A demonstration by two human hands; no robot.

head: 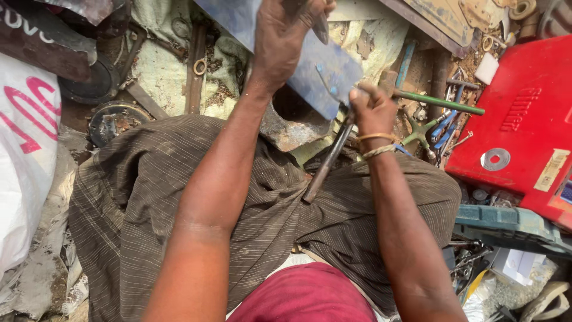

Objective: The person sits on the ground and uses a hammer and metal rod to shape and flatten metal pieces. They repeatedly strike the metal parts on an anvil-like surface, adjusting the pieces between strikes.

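Observation:
My left hand point(285, 43) reaches forward and grips a flat blue metal sheet point(331, 70), which is tilted over a rusty block point(292, 128) in front of my knees. A dark narrow piece point(320, 27) sticks out between its fingers; I cannot tell what it is. My right hand point(372, 110), with bands on the wrist, is closed around a dark metal bar point(326, 162). The bar slants down-left across my lap, and its upper end meets the lower edge of the sheet. Brown striped cloth point(149, 197) covers my legs.
A red metal case point(524, 113) with a washer point(496, 159) on it lies at the right. A green rod point(444, 103), blue-handled pliers point(445, 124) and small tools lie beside it. A white sack point(24, 155) is on the left, with a round rusty part point(113, 119) and scrap beyond.

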